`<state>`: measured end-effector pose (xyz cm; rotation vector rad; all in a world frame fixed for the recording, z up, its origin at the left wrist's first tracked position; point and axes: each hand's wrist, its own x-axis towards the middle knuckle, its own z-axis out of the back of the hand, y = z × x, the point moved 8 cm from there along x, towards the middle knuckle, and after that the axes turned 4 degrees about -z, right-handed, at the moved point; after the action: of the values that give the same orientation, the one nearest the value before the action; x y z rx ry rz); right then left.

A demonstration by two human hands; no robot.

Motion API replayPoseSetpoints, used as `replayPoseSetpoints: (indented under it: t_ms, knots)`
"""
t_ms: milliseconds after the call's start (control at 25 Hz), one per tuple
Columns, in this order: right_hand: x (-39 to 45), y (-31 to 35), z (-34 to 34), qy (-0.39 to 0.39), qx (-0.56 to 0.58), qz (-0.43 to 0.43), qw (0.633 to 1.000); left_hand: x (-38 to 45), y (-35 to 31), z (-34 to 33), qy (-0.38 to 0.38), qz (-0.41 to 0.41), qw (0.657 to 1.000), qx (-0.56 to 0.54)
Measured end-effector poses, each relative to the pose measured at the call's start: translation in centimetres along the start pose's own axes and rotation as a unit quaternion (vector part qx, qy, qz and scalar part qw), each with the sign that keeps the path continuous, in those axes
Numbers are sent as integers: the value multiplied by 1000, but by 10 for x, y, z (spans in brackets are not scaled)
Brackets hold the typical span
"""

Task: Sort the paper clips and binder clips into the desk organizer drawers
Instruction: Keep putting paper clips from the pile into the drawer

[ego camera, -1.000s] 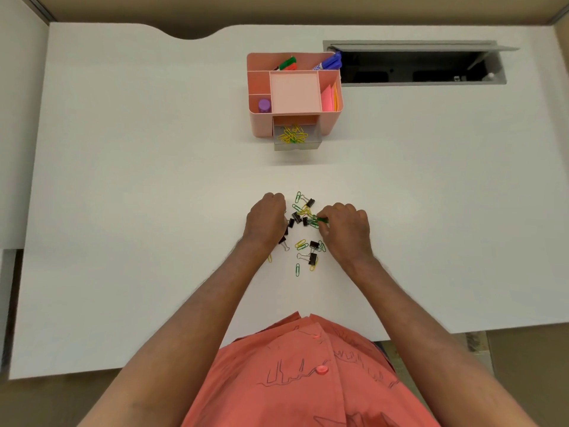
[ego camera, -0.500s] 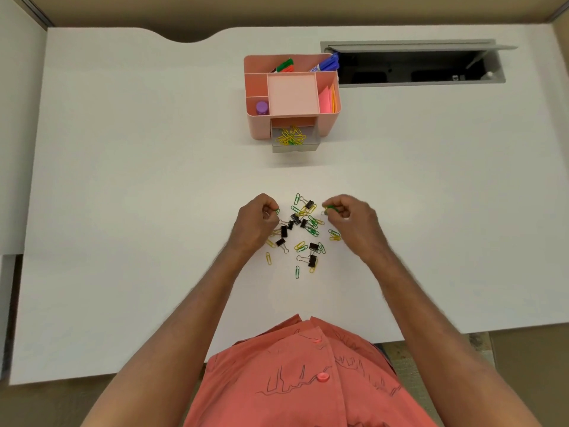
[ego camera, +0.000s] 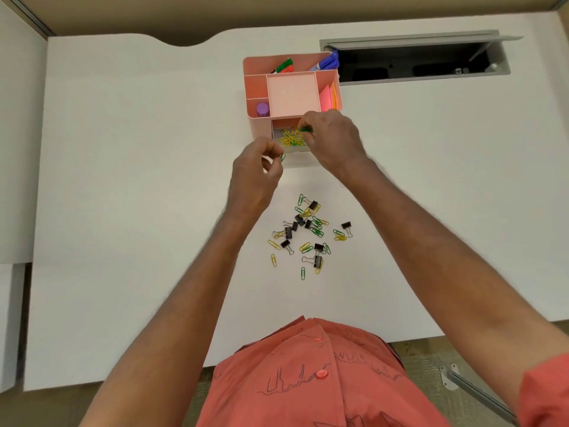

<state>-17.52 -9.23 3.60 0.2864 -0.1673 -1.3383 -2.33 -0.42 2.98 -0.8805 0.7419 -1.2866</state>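
1. Head view showed the right hand (ego camera: 331, 140) pinching green paper clips (ego camera: 306, 129) over the open drawer (ego camera: 289, 140) of the pink organizer (ego camera: 255, 87), upper centre.
2. Left hand (ego camera: 257, 174) was closed around a clip just below-left.
3. Releasing low, inside the drawer walls, would likely prevent spills.
4. Bare desk (ego camera: 138, 180) surrounded the remaining clip pile (ego camera: 308, 235) at centre.

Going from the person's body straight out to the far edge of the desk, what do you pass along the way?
Coral shirt → scattered pile of clips → left hand → open drawer of paper clips → pink organizer → markers in its back compartment.
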Motion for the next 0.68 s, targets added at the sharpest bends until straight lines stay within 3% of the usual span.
replayPoseSetpoints:
  t_ms: [240,400,520,680]
  knots:
    - [-32,-23,2,-69,120,-21,990,54,-18,-12,19,-49,984,171]
    - [-83,-52,-12,-59,165,-79,981,73,-11,-28,58,-40,965,253]
    - [-126,-70,-31,-25,182,-117,976,67,-11,-30,53,-52,964,255]
    - [-171,-77,-57,22,153,-142,978,21,-1,-18,-7,-65,980,186]
